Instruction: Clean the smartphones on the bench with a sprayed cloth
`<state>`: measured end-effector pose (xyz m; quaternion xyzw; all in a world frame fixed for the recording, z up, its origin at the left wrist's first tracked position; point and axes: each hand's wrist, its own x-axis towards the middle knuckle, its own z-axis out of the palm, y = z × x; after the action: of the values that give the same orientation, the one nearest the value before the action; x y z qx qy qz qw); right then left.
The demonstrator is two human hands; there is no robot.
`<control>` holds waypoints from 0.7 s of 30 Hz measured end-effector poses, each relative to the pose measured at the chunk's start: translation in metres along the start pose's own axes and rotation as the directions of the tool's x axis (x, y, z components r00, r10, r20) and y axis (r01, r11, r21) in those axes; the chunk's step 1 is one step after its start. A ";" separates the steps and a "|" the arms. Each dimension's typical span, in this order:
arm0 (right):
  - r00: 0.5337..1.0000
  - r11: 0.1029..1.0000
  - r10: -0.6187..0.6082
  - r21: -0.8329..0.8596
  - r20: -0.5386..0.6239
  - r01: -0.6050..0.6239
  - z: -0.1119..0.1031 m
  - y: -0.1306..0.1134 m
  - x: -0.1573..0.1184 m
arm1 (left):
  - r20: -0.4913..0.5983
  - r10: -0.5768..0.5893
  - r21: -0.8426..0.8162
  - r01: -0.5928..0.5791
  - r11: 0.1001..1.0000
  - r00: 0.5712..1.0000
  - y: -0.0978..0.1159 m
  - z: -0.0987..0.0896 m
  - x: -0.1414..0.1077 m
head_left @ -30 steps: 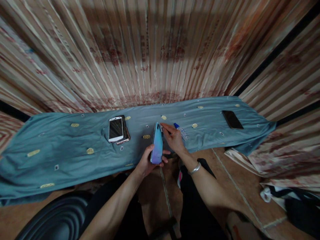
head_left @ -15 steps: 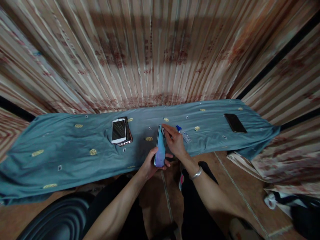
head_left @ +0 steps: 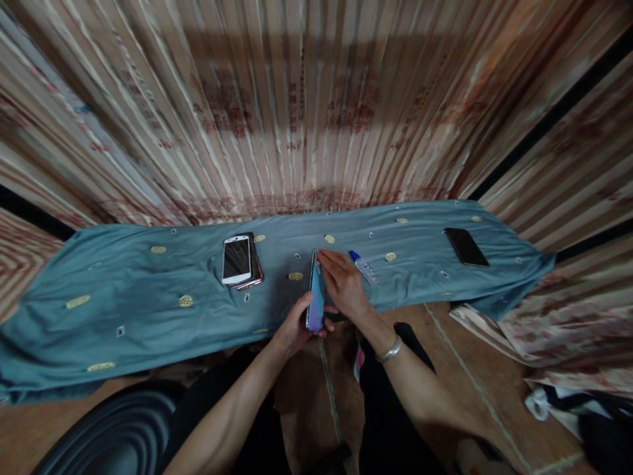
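A smartphone (head_left: 315, 309) with a shiny blue-to-purple back stands tilted above the near edge of the cloth. My left hand (head_left: 299, 325) is closed around its lower end, thumb on one side and fingers on the other. My right hand (head_left: 343, 280) has its fingers pressed together against the upper part of the phone's back. Something small and pale shows at those fingertips; whether it is a held item or part of the phone I cannot tell. Just right of that hand lies a clear item with a blue end (head_left: 364, 268), perhaps a small bottle.
Left of my hands, a white phone (head_left: 237, 259) lies on top of at least one darker phone. A black phone (head_left: 466, 247) rests at the far right. All lie on a teal patterned cloth (head_left: 148, 290). Behind hangs a striped curtain (head_left: 306, 132); a black ribbed round object (head_left: 119, 429) is at lower left.
My right fingers have shifted from a pinch at the phone's upper edge to lying flatter across its back. The phone has turned slightly; my left hand keeps its hold.
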<state>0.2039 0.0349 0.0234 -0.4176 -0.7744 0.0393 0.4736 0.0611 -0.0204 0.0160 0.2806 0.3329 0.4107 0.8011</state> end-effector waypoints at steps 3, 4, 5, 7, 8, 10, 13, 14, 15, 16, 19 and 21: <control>0.999 0.999 -0.031 -0.018 0.041 0.031 0.002 -0.006 -0.003 | -0.017 0.009 -0.022 -0.009 1.000 1.000 0.003 -0.002 0.000; 0.998 0.999 -0.042 -0.023 0.052 0.043 0.002 -0.009 -0.004 | -0.024 0.013 -0.029 -0.013 0.999 1.000 0.004 -0.002 0.000; 0.997 0.998 -0.053 -0.029 0.057 0.055 0.002 -0.011 -0.005 | -0.030 0.018 -0.034 -0.019 0.999 0.999 0.004 -0.003 0.000; 0.996 0.996 -0.072 -0.041 0.053 0.074 0.002 -0.014 -0.006 | -0.037 0.029 -0.034 -0.030 0.999 0.999 0.005 -0.004 0.001; 0.996 0.996 -0.078 -0.047 0.048 0.080 0.002 -0.015 -0.006 | -0.038 0.033 -0.032 -0.035 0.999 0.999 0.006 -0.005 0.001; 0.996 0.995 -0.082 -0.059 0.037 0.084 0.002 -0.016 -0.005 | -0.037 0.036 -0.025 -0.037 0.999 0.999 0.005 -0.005 0.001; 0.997 0.995 -0.080 -0.065 0.014 0.081 0.001 -0.012 -0.002 | -0.017 0.035 -0.013 -0.035 0.999 0.999 0.004 -0.003 0.001; 0.997 0.995 -0.077 -0.063 0.004 0.077 0.001 -0.010 -0.001 | -0.007 0.035 -0.009 -0.035 0.999 0.999 0.004 -0.003 0.000; 0.997 0.996 -0.071 -0.059 -0.007 0.070 0.001 -0.009 0.000 | 0.002 0.033 -0.002 -0.033 0.999 0.999 0.003 -0.002 -0.001; 0.998 0.997 -0.061 -0.052 -0.017 0.060 0.000 -0.007 0.001 | 0.010 0.029 0.005 -0.029 1.000 1.000 0.003 -0.001 -0.002; 1.000 1.000 -0.007 -0.018 -0.028 0.006 0.001 -0.002 0.004 | 0.017 0.022 0.025 -0.022 0.999 1.000 0.003 0.000 -0.005; 0.999 0.999 0.041 0.013 -0.025 -0.040 0.002 0.000 0.004 | 0.019 0.019 0.026 -0.020 0.999 1.000 0.003 0.001 -0.006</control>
<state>0.2012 0.0382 0.0253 -0.4307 -0.7594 0.0483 0.4852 0.0577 -0.0239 0.0207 0.2981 0.3277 0.4115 0.7965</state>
